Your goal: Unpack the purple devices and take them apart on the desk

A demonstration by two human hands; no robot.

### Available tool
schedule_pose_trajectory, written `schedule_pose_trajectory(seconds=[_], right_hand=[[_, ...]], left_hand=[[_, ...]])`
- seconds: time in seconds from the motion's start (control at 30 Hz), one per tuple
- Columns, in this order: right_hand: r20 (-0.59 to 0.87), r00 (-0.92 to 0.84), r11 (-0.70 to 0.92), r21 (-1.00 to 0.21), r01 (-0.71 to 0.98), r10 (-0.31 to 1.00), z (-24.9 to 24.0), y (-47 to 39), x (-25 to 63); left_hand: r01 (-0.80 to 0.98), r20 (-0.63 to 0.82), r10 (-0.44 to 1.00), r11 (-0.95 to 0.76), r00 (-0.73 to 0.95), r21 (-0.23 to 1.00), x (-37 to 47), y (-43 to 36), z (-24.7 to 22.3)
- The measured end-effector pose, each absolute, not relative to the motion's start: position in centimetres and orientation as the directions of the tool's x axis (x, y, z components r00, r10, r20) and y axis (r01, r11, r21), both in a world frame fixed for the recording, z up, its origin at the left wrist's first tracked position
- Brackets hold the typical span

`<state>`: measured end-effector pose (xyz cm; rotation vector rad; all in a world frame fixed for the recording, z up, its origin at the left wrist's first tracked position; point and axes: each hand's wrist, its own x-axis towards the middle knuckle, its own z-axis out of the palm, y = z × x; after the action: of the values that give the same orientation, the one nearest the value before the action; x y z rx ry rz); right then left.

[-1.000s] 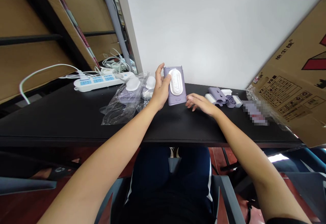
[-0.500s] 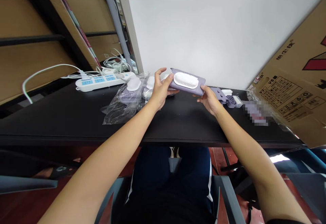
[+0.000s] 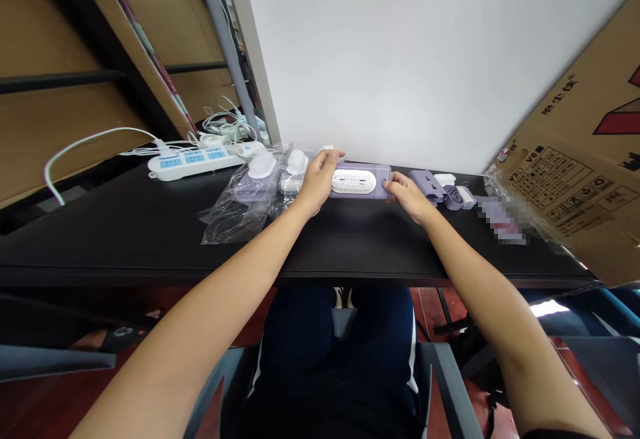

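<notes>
A long purple plastic case point(image 3: 367, 168) with a white ribbed oval part point(image 3: 353, 182) on its upward face is held level above the black table, close to the white wall. At its left end my left hand point(image 3: 318, 180) is closed around it, thumb and fingers at the edge. My right hand point(image 3: 407, 194) grips the other end, the thumb by a round dark spot. To the left, purple and white pieces point(image 3: 263, 166) lie in clear plastic bags. Purple parts point(image 3: 427, 184) and a rolled purple strap point(image 3: 454, 197) lie just beyond my right hand.
A white power strip point(image 3: 200, 158) with blue sockets and cables stands at the back left. On the right leans a large cardboard box point(image 3: 575, 179), with a blurred purple packet point(image 3: 503, 220) beside it. The black table point(image 3: 150, 239) ends close to my lap.
The purple case has come down and levelled out from its tilt. My left hand's spread fingers have closed over its left end, and my right hand has shifted its grip on the right end.
</notes>
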<state>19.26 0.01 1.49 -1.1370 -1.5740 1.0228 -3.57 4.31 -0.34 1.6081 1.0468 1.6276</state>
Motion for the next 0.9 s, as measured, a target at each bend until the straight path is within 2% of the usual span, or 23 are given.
schedule_pose_trajectory(seconds=[0.13,0.3,0.63,0.9], right_hand=[[0.243,-0.147,0.274,-0.928,0.253,0.959,1.67,-0.03,19.26],[0.285,-0.161,0.314,-0.928,0.201,0.945,1.88,-0.22,19.19],[0.289,-0.134,0.310,-0.934,0.178,0.948,1.80,0.00,18.73],[0.254,-0.169,0.264,-0.964,0.035,0.952,1.58,-0.01,18.79]], left_hand=[[0.034,0.493,0.865,-0.492,-0.090,0.870,-3.54,4.38,-0.31],[-0.032,0.465,0.879,-0.471,-0.106,0.882,-3.58,4.43,-0.02],[-0.156,0.467,0.875,-0.483,-0.129,0.862,-3.69,4.61,0.20],[-0.166,0.496,0.861,-0.509,-0.115,0.844,-3.78,4.51,0.53]])
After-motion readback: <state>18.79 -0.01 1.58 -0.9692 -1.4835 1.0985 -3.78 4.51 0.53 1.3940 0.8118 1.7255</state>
